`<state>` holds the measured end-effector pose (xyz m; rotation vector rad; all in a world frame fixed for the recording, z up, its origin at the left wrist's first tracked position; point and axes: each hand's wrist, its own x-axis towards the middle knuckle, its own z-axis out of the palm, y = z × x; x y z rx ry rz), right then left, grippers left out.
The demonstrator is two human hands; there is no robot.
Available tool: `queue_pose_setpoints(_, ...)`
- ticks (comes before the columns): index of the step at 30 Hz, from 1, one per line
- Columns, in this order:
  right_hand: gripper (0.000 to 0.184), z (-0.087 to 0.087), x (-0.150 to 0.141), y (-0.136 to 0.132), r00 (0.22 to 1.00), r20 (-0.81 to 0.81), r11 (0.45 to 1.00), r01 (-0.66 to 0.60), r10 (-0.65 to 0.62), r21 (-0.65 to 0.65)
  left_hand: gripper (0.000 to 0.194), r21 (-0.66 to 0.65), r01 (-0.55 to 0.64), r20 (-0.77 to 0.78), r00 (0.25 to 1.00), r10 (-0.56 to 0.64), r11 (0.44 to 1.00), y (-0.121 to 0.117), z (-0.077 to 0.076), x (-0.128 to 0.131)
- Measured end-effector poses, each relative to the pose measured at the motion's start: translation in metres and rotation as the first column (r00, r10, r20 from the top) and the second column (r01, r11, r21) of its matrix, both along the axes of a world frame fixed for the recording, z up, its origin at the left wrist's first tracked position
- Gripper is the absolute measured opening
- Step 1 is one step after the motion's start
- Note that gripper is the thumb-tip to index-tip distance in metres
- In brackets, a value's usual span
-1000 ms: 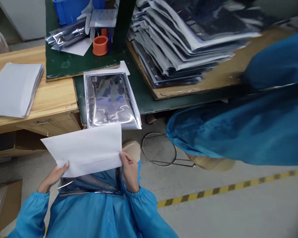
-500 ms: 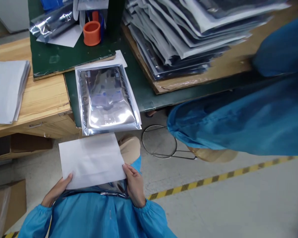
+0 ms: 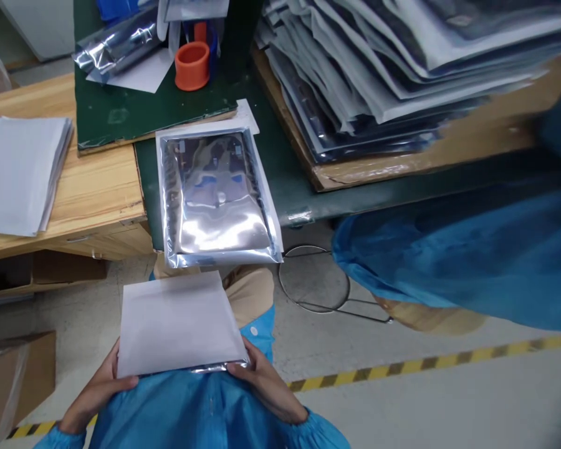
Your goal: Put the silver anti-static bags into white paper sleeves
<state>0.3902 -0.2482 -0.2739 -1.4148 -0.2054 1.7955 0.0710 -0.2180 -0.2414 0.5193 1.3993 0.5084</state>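
Note:
A white sheet of paper [image 3: 180,324] lies over my lap, on top of a shiny silvery bag [image 3: 215,367] whose edge shows below it. My left hand [image 3: 100,390] grips the lower left corner, thumb on top and fingers underneath. At the right corner my right hand [image 3: 266,380] is closed on the sheet and the bag edge, its fingers partly hidden. Just beyond the paper, a flat silvery film bag [image 3: 219,199] with white margins rests at the bench edge, apart from both hands.
A tall pile of silvery and white bags [image 3: 355,87] sits on cardboard at the right. A white paper stack [image 3: 21,171] lies on the wooden table [image 3: 107,193]. An orange tape ring [image 3: 191,66] stands on the green bench [image 3: 116,115]. A co-worker's blue garment [image 3: 449,243] occupies the right.
The sheet has come down towards my body and lies along the silvery bag. My right hand has shifted from the sheet's side to its lower corner. The view has moved slightly left.

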Motion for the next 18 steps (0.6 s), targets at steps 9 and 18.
queue_pose_setpoints(9, 0.017, -0.037, -0.023, 0.004, 0.977, 0.208, 0.999, 0.048, -0.05, 0.013, 0.041, -0.016, -0.029, -0.317, 0.948, 0.022, 0.999, -0.006, -0.015, 0.014)
queue_pose_setpoints(18, 0.026, -0.039, -0.009, 0.011, 0.967, 0.194, 0.973, -0.194, 0.167, 0.128, 0.074, -0.103, -0.218, 0.082, 0.971, 0.226, 0.971, 0.032, -0.029, 0.001)
